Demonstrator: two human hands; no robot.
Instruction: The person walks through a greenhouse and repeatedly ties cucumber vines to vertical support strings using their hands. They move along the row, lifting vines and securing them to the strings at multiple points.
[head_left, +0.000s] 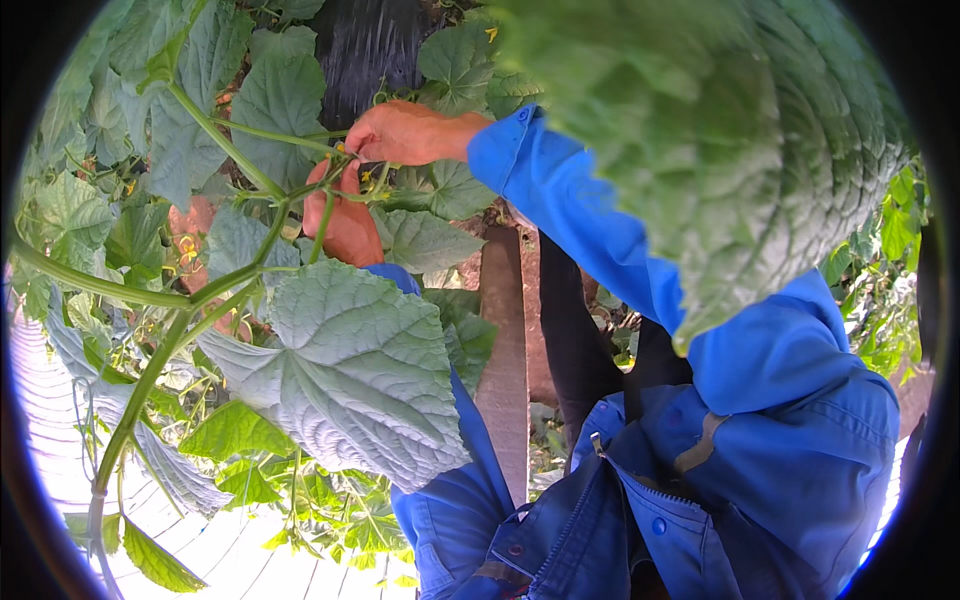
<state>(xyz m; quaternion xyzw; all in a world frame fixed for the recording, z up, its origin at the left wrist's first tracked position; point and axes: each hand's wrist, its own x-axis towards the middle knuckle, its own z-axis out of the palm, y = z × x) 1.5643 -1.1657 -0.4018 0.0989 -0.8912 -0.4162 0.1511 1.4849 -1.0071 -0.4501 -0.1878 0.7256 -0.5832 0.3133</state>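
Note:
My right hand reaches in from the right, its thumb and fingertips pinched on a thin shoot of a cucumber vine. Just below it, my left hand comes up from behind the plant, with its fingers closed around the same spot. The fingertips of both hands meet there, so the exact thing pinched is partly hidden. A thick green vine stem branches in front of my left hand. One broad cucumber leaf covers most of my left forearm.
A large blurred leaf hangs close to the camera, over part of my right sleeve. Black plastic film lies on the soil beyond. A long brown beam runs beside my legs. Yellow flowers and more leaves crowd the left.

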